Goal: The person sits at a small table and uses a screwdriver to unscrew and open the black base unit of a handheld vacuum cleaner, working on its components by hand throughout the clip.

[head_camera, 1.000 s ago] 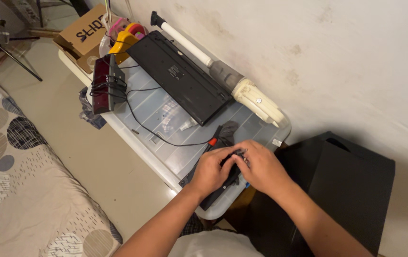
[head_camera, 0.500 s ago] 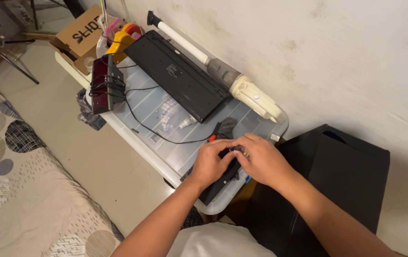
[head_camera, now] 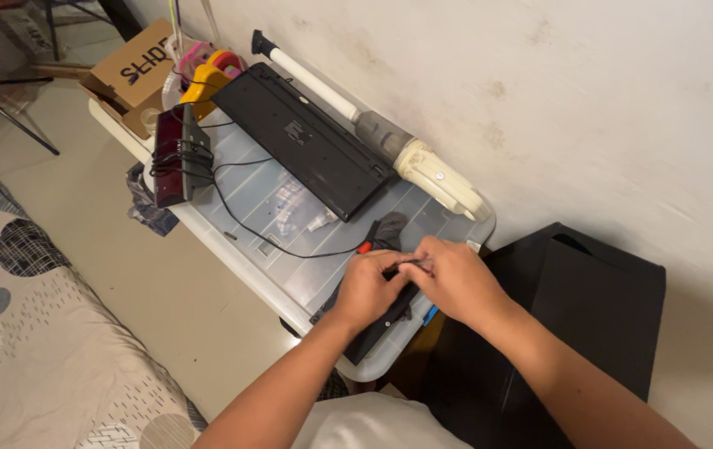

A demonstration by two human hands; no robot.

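Black, stiff, light device (head_camera: 381,320) on the clear bin lid (head_camera: 290,199); my left hand (head_camera: 370,287) and right hand (head_camera: 456,278) pinch its top edge.

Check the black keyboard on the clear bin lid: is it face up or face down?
Face down. The keyboard shows a flat black underside with a small label and no keys, lying flat on the clear bin lid.
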